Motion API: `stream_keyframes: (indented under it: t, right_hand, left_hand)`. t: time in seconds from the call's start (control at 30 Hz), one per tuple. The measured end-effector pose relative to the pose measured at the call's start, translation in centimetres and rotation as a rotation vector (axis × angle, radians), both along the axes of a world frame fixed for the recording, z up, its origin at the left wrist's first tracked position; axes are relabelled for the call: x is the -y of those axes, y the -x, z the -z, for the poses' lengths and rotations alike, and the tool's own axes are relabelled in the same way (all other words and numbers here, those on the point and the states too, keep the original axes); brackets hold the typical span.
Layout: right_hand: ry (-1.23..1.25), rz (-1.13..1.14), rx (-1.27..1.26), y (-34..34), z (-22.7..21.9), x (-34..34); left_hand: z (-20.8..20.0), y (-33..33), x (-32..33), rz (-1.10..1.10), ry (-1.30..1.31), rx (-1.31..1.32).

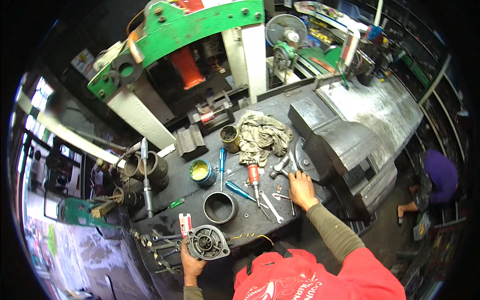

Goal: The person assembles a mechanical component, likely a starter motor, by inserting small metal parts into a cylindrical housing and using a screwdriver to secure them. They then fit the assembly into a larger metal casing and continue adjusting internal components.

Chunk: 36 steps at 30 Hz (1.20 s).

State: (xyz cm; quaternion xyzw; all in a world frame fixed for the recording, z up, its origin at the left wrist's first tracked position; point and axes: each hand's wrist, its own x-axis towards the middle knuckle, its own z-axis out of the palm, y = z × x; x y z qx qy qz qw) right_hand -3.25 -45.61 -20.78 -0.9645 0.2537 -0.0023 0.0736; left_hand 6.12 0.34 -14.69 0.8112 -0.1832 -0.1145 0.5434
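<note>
A round grey metal motor housing (pixel 207 242) sits at the near edge of a dark workbench (pixel 280 107), gripped from below by the left hand (pixel 191 266). The right hand (pixel 301 189) rests open on the bench beside small wrenches (pixel 270 205), near a large black vise (pixel 345 150) and screwdrivers (pixel 239 190).

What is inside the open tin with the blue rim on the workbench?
The blue-rimmed tin holds a yellow-green paste or grease that covers its bottom. How deep it goes cannot be seen.
</note>
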Motion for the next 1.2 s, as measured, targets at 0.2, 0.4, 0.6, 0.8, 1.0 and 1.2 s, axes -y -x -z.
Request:
stream_keyframes:
  t: [0.2,0.4,0.6,0.8,1.0,1.2]
  right_hand:
    - [0.016,-0.016,-0.045,-2.3,3.5,3.6]
    - [-0.626,0.257,0.022,-1.9,-7.0,1.1]
    - [-1.178,0.014,0.368,3.0,-20.0,-12.6]
    - [-0.564,-0.596,0.288,1.4,-23.8,-24.4]
    - [-0.324,-0.566,-0.155,-2.1,-23.2,-29.0]
    - [-0.48,-0.473,0.188,-2.4,-22.2,-28.9]
  left_hand:
    - [1.7,-0.6,-0.8,-0.025,-0.103,-0.077]
    - [1.3,-0.3,-1.1,-0.009,-0.021,-0.039]
    - [0.5,-0.8,-1.1,0.029,0.029,-0.045]
    - [0.9,-1.1,-1.4,0.054,0.0,-0.009]
    - [1.3,-1.1,-1.4,0.055,0.051,0.011]
    - [1.5,-1.2,-1.5,0.056,0.073,0.013]
